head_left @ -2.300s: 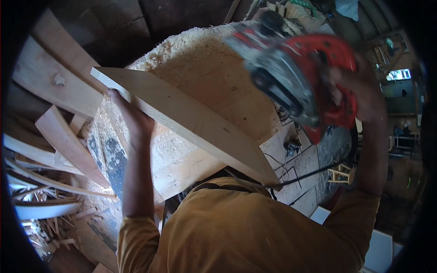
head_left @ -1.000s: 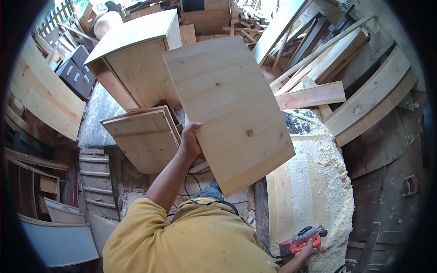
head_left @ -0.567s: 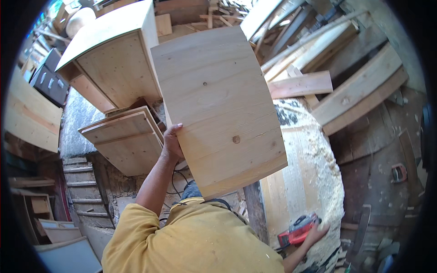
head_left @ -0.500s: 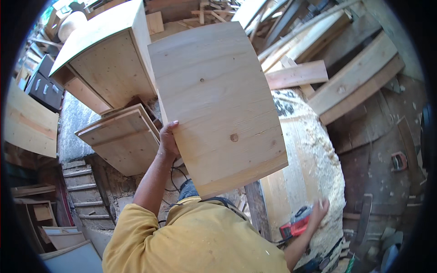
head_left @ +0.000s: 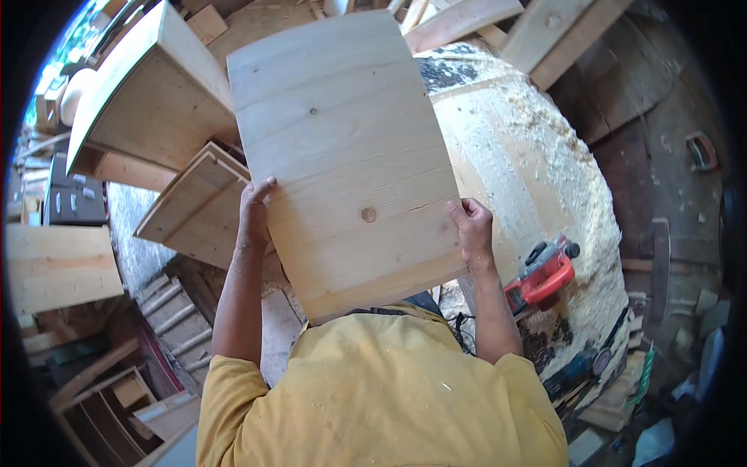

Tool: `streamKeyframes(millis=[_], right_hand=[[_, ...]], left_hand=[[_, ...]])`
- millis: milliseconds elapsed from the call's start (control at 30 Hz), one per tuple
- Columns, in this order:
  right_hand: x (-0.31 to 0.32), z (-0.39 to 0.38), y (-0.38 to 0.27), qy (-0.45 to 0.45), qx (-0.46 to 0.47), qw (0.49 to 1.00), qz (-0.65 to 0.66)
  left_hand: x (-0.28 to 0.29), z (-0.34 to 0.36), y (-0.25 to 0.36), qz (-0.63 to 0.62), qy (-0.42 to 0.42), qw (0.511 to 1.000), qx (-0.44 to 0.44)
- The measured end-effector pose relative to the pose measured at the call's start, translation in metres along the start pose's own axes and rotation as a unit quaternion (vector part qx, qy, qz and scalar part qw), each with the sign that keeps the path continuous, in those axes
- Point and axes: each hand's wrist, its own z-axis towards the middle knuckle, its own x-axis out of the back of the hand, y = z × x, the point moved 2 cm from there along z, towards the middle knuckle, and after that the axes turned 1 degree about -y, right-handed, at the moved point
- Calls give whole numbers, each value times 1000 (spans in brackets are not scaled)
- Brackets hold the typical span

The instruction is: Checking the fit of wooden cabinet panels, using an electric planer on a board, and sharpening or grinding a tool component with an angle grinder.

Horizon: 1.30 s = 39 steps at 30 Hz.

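Note:
A pale wooden panel (head_left: 342, 156) with a few dark knots is held up in front of my chest. On its left edge my left hand (head_left: 255, 210) is closed, thumb on the near face and the other fingers behind it. My right hand (head_left: 473, 229) grips the lower right edge the same way, its thumb pressed on the face. To the right of that hand, a red electric planer (head_left: 543, 272) rests on the shavings-covered workbench (head_left: 498, 148). The panel hides part of the bench and my lap.
A wooden cabinet carcass (head_left: 167, 101) stands at the far left, with a framed panel (head_left: 198, 210) leaning below it. Boards (head_left: 560, 31) lie at the far right. A grinder-like power tool (head_left: 580, 370) sits near the bench's lower right. Another red tool (head_left: 702, 152) lies farther right.
My right hand has left the planer and taken hold of the panel's right edge. The planer now rests on the bench. My view has turned, and the panel sits slightly more left.

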Motion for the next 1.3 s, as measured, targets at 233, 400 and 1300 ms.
streamKeyframes(millis=[233, 400, 1300], right_hand=[[33, -19, 42, 89, -23, 994, 64], [28, -17, 91, 197, -102, 970, 103], [-1, -29, -8, 361, -53, 790, 493]], left_hand=[[-65, -19, -33, -9, -127, 987, 94], [-119, 49, -9, 15, -265, 952, 156], [-232, 9, -64, 527, -641, 546, -116]])
